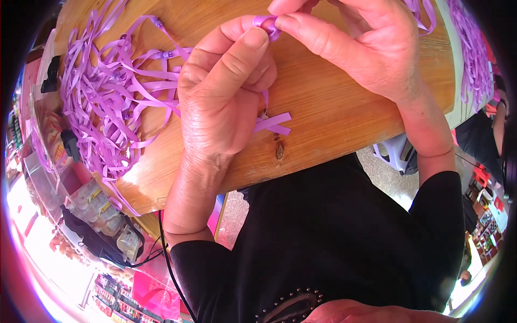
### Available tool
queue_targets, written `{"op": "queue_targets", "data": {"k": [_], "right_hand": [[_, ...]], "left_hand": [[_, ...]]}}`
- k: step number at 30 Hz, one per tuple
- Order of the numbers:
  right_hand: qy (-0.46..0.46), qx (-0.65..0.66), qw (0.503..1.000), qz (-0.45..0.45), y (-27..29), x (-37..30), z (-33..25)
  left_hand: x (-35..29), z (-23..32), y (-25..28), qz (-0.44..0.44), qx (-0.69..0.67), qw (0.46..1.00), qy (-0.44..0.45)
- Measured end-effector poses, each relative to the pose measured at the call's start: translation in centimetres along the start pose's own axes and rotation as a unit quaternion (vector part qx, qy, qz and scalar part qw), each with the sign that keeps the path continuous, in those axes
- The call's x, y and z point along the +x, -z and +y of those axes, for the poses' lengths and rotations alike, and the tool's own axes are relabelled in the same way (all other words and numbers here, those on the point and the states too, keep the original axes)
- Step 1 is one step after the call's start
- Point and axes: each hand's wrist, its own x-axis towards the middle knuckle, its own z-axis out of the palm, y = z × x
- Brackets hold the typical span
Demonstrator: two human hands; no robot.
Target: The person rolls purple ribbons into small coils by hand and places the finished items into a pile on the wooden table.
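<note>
A narrow purple ribbon (265,22) is bent into a small loop between my two hands near the upper edge of the view. My left hand (215,91) pinches it between thumb and curled forefinger. On the other side, the thumb of my right hand (369,51) presses against the loop, with its fingertips partly cut off by the frame's edge. Below my left palm, two cut ribbon tails (274,124) lie over the wood. How the ribbon is folded inside my fingers is hidden.
A large tangled pile of purple ribbons (107,107) covers the left of the wooden table (344,124), some hanging off its front edge. More purple ribbons (471,54) hang at the far right. A black cable (168,253) runs below the left corner. A white plastic stool (396,153) stands beneath.
</note>
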Motion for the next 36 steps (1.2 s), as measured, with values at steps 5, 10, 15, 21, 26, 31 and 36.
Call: {"op": "queue_targets", "data": {"k": [5,10,15,21,26,31,36], "right_hand": [[-0.138,0.03,0.989,-0.037,1.1,0.7,-2.2],[-0.101,-0.018,0.994,-0.027,0.9,0.7,-2.0],[-0.104,-0.028,0.994,-0.014,0.7,0.3,-1.5],[-0.151,0.042,0.987,-0.025,0.5,0.3,-1.3],[-0.154,0.038,0.987,-0.029,0.4,0.5,-1.3],[-0.186,0.025,0.982,-0.009,0.1,0.6,-1.9],[-0.186,0.041,0.982,-0.01,0.4,0.6,-1.9]], "left_hand": [[-0.1,-0.1,-0.5,0.016,0.088,0.995,-0.035],[-0.3,0.0,-0.6,0.087,0.215,0.971,-0.063],[-0.3,0.1,-1.1,0.114,0.278,0.95,-0.082],[0.0,-0.1,-1.2,0.141,0.261,0.95,-0.098],[-0.1,-0.3,-0.7,0.152,0.29,0.939,-0.108],[0.0,0.0,-0.2,0.108,0.261,0.95,-0.132],[-0.4,0.3,-1.5,0.099,0.11,0.988,-0.046]]}}
